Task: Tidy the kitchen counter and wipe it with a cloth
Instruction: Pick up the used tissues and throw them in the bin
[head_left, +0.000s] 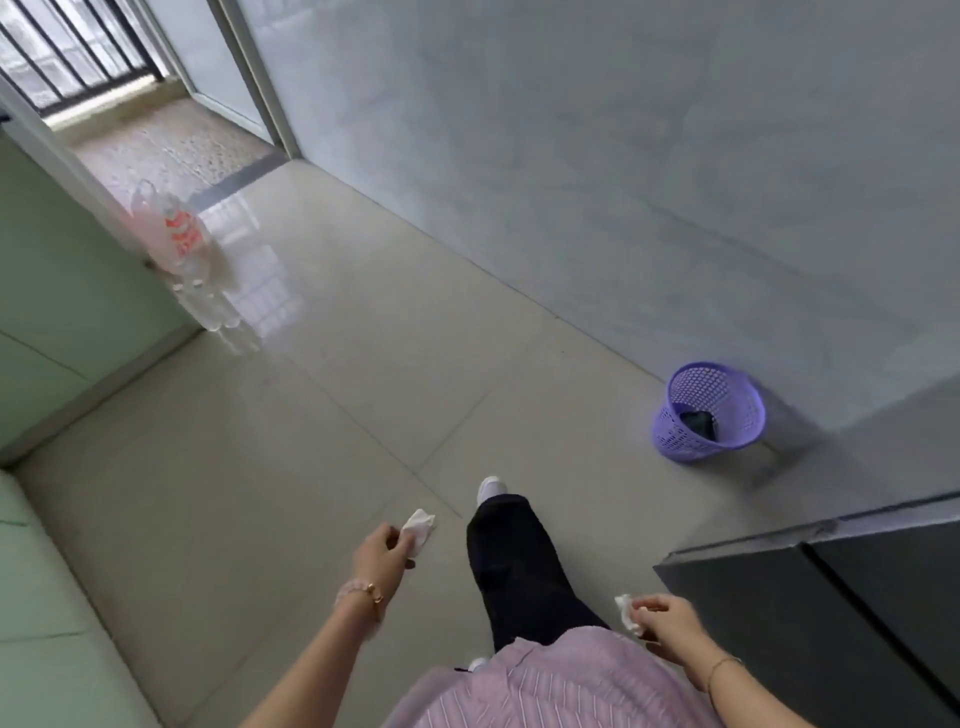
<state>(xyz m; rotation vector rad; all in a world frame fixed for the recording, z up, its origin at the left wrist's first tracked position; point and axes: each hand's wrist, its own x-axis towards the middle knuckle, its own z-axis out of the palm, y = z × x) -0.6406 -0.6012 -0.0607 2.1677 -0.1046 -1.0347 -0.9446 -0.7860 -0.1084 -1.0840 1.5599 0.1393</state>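
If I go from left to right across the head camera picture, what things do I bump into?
see-through plastic bag with red print → left hand pinching a crumpled white tissue → dark trouser leg → second crumpled white tissue in the right hand → purple plastic mesh basket

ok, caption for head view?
Mid-step: left hand pinches one tissue, right hand pinches a second tissue; purple basket ahead.

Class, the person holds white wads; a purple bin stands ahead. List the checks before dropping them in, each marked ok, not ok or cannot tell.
Left hand pinches a white wad: ok.
Right hand holds a second wad: ok.
Purple bin stands with its mouth open: ok.
Floor up to the bin bare: ok.
Bin within reach: not ok, it lies ahead.
Wads are rubbish to discard: cannot tell.
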